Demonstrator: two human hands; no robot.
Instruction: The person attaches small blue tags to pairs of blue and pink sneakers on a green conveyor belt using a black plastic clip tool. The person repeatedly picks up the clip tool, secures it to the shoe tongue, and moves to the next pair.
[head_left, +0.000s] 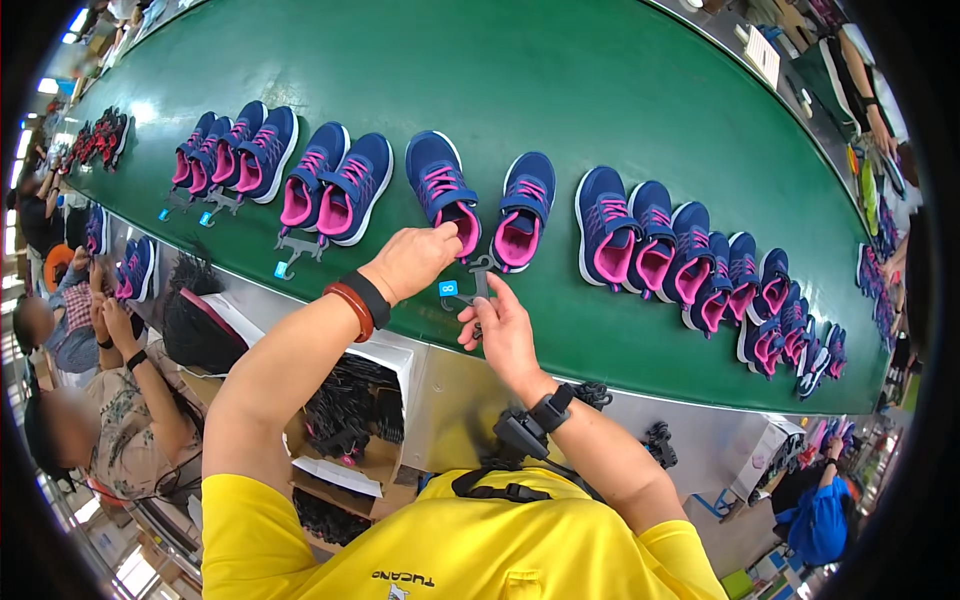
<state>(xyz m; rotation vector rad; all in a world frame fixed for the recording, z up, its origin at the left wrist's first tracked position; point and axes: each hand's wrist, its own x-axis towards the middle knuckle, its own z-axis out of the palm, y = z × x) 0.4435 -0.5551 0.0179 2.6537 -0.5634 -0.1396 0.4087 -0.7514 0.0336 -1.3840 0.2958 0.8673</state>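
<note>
Two navy sneakers with pink laces and linings stand side by side in front of me on a green work surface. My left hand (415,263) is closed on the heel of the left sneaker (432,165), its fingertips at the pink collar. Between the fingers of my right hand (503,328) is a dark grey plastic shoe hanger (481,282), just below the heel of the right sneaker (527,185). A small blue size tag (448,289) sits on the hanger's left side. The hanger's lower part is partly hidden by my fingers.
Left along the green table (560,80) are paired sneakers (350,185) with hangers at their heels. More sneakers (605,225) line up to the right. Below the edge, a carton holds many black hangers (350,405). A co-worker (150,420) sits at the left.
</note>
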